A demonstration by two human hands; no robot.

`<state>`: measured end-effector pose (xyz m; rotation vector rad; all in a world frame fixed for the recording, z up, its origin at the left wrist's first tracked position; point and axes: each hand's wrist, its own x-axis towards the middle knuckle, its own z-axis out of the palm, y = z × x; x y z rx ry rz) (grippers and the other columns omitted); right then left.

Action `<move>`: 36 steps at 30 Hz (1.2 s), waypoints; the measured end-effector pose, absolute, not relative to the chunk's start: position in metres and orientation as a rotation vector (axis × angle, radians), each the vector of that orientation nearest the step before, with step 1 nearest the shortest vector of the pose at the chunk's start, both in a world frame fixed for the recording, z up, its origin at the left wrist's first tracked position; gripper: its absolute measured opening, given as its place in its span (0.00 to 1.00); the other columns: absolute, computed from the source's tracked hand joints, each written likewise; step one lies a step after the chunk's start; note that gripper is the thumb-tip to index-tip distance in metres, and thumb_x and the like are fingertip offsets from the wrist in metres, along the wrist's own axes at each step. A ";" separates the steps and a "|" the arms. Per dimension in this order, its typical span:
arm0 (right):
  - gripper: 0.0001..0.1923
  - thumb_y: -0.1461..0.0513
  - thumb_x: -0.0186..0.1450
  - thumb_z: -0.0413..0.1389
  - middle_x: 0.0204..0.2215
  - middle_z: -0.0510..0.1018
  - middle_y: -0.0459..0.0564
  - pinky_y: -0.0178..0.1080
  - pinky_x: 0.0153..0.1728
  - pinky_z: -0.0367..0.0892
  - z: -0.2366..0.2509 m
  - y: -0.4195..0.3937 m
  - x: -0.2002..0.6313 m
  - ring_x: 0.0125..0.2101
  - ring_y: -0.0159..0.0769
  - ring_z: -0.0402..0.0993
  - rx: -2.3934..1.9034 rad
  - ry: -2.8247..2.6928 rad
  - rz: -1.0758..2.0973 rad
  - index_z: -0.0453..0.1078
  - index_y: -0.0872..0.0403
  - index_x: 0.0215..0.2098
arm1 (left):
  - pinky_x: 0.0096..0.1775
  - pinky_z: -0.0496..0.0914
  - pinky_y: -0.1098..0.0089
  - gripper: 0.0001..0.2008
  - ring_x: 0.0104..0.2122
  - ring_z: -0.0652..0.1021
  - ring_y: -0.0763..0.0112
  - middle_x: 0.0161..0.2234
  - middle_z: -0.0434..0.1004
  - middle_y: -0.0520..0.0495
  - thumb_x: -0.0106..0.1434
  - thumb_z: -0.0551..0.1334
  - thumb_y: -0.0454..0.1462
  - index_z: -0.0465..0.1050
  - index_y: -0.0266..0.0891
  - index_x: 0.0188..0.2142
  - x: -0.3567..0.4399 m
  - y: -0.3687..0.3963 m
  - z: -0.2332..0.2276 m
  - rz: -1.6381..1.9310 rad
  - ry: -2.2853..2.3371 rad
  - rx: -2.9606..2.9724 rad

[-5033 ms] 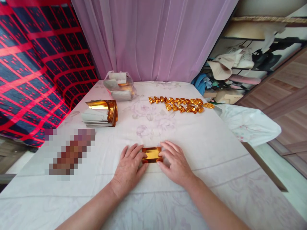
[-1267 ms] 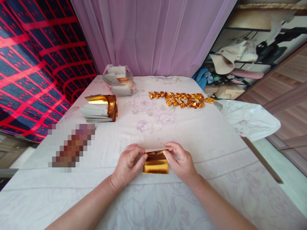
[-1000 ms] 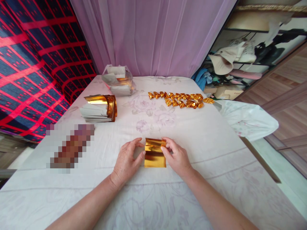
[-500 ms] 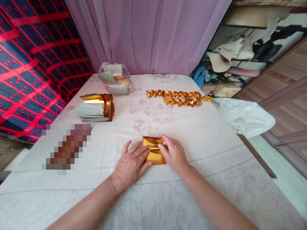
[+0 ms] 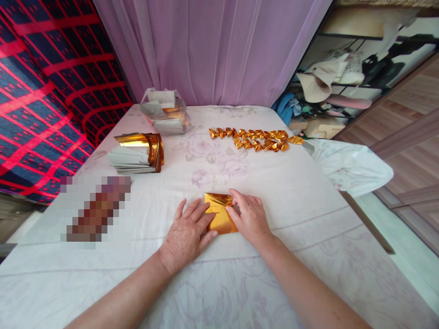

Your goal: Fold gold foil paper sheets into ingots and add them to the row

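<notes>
A shiny gold foil paper (image 5: 222, 223) lies on the table in front of me, its far right corner folded over toward the middle. My left hand (image 5: 190, 227) rests flat with fingers spread, the fingertips on the paper's left side. With thumb and fingertips, my right hand (image 5: 249, 214) pinches the folded flap at the upper right edge. Several folded gold paper pieces (image 5: 259, 137) sit in rows farther back to the right. On the left stands a stack of gold and grey foil sheets (image 5: 133, 160).
A clear plastic bag (image 5: 164, 114) of more sheets stands at the back left. A pixelated reddish item (image 5: 99, 210) lies at the left. A floral cloth covers the table (image 5: 302, 187). Behind hangs a purple curtain (image 5: 219, 55); shelves (image 5: 343, 84) stand on the right.
My right hand has drawn the paper's far right corner inward, making a slanted fold. My left hand has stayed almost in place.
</notes>
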<state>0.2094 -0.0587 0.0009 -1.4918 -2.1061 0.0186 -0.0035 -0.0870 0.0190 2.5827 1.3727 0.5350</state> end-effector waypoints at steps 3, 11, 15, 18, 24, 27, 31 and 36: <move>0.21 0.64 0.65 0.55 0.35 0.79 0.50 0.44 0.40 0.60 0.001 -0.057 0.209 0.36 0.42 0.74 -1.504 -2.121 -0.031 0.63 0.54 0.56 | 0.62 0.49 0.41 0.18 0.59 0.67 0.50 0.55 0.74 0.43 0.67 0.57 0.48 0.75 0.44 0.51 -0.003 -0.087 0.020 0.553 1.366 2.586; 0.14 0.62 0.65 0.56 0.35 0.78 0.50 0.43 0.39 0.59 0.002 -0.055 0.211 0.37 0.42 0.73 -1.503 -2.124 -0.067 0.66 0.53 0.50 | 0.62 0.48 0.41 0.20 0.59 0.67 0.49 0.56 0.74 0.43 0.68 0.56 0.49 0.74 0.45 0.52 -0.003 -0.089 0.019 0.527 1.382 2.618; 0.05 0.61 0.65 0.59 0.27 0.76 0.45 0.41 0.37 0.57 0.004 -0.054 0.212 0.31 0.38 0.71 -1.503 -2.141 -0.065 0.67 0.51 0.33 | 0.63 0.48 0.41 0.21 0.59 0.68 0.49 0.56 0.74 0.43 0.68 0.55 0.50 0.73 0.44 0.54 -0.002 -0.091 0.019 0.516 1.394 2.619; 0.09 0.61 0.65 0.59 0.25 0.74 0.44 0.40 0.36 0.56 0.006 -0.052 0.214 0.30 0.37 0.70 -1.504 -2.169 -0.042 0.66 0.51 0.27 | 0.63 0.47 0.42 0.22 0.59 0.68 0.49 0.56 0.74 0.43 0.68 0.55 0.51 0.72 0.43 0.54 -0.001 -0.092 0.018 0.525 1.406 2.624; 0.05 0.64 0.66 0.56 0.29 0.77 0.46 0.40 0.37 0.61 0.010 -0.052 0.219 0.33 0.37 0.72 -1.422 -2.168 0.065 0.72 0.51 0.32 | 0.63 0.47 0.41 0.22 0.59 0.68 0.49 0.56 0.74 0.42 0.68 0.55 0.51 0.73 0.43 0.54 -0.001 -0.092 0.018 0.502 1.417 2.637; 0.08 0.65 0.68 0.52 0.33 0.78 0.48 0.38 0.39 0.65 0.012 -0.055 0.218 0.36 0.37 0.73 -1.311 -2.162 0.119 0.74 0.50 0.36 | 0.63 0.47 0.41 0.22 0.59 0.68 0.49 0.56 0.74 0.42 0.68 0.55 0.50 0.73 0.43 0.54 -0.001 -0.092 0.018 0.497 1.421 2.651; 0.11 0.65 0.69 0.49 0.36 0.79 0.49 0.37 0.40 0.68 0.012 -0.060 0.210 0.37 0.36 0.75 -1.202 -2.200 0.212 0.74 0.51 0.41 | 0.63 0.49 0.43 0.22 0.58 0.69 0.51 0.56 0.74 0.44 0.69 0.53 0.51 0.73 0.43 0.54 -0.001 -0.092 0.019 0.471 1.425 2.690; 0.09 0.66 0.69 0.50 0.34 0.79 0.48 0.38 0.39 0.67 0.009 -0.062 0.203 0.35 0.36 0.74 -1.226 -2.253 0.260 0.73 0.51 0.38 | 0.62 0.50 0.42 0.22 0.58 0.69 0.50 0.56 0.74 0.44 0.69 0.52 0.50 0.73 0.42 0.54 -0.001 -0.093 0.020 0.470 1.444 2.717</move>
